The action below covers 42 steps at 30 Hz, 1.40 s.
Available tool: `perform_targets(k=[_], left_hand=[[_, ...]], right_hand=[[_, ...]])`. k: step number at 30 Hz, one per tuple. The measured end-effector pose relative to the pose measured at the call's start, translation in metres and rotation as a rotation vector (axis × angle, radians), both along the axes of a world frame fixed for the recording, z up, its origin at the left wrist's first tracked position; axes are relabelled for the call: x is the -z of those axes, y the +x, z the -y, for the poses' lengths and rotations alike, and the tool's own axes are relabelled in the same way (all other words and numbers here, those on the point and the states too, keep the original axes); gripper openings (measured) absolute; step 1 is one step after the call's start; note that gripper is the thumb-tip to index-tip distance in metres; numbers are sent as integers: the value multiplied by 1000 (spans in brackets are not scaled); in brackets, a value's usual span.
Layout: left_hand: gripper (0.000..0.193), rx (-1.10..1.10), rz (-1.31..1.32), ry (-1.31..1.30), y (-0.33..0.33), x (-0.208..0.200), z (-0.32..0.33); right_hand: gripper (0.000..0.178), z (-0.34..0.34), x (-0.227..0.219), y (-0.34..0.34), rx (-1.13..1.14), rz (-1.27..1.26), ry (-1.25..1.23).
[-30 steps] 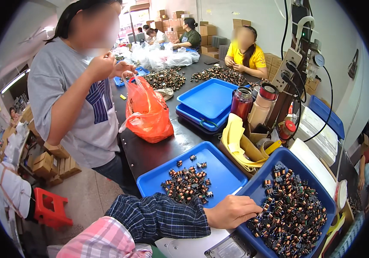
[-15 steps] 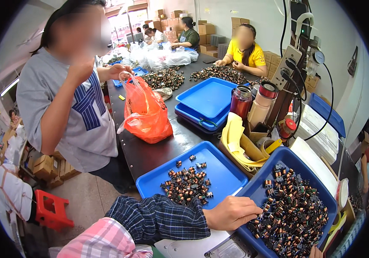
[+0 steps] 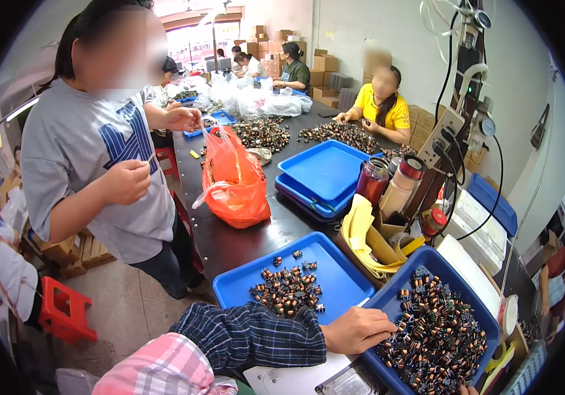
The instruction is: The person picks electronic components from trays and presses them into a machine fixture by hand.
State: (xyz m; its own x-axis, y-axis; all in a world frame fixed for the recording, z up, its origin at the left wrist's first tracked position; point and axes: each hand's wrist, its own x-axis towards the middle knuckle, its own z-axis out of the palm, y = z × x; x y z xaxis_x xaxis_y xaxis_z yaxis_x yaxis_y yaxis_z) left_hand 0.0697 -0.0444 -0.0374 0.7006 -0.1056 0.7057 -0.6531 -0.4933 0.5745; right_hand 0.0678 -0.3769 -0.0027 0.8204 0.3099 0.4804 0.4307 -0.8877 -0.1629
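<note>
Lower right: left hand curled at coils, grip unclear; right hand mostly cut off, unreadable. Blue bin near, likely for reach.

At the near edge, the right hand is cut off to a sliver. Whether the left hand grips any coil parts is too small to tell. The red bag obscures its contents.
</note>
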Motion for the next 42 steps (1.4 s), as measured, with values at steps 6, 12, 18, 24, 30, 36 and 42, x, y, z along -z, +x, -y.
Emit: perform_targets(k=[6,12,18,24,30,36,42], left_hand=[[11,-10,7,15,0,4,2],[11,-8,25,-8,1,5,2],[13,-15,29,24,0,6,0],[12,-34,50,-13,1,9,3],[12,-34,85,17,8,12,4],[13,-65,52,-276,-4,6,8],[20,21,-70,-353,-36,1,14]], right_hand=[[29,4,3,0,14,-15,5],[26,6,1,-1,1,-8,-77],[19,6,4,-1,-53,77,-141],[20,9,1,2,-25,34,-157],[14,2,-14,1,45,-223,745],[15,-78,-40,-23,-159,-491,1350],[18,-103,-22,-35,-158,-764,1364]])
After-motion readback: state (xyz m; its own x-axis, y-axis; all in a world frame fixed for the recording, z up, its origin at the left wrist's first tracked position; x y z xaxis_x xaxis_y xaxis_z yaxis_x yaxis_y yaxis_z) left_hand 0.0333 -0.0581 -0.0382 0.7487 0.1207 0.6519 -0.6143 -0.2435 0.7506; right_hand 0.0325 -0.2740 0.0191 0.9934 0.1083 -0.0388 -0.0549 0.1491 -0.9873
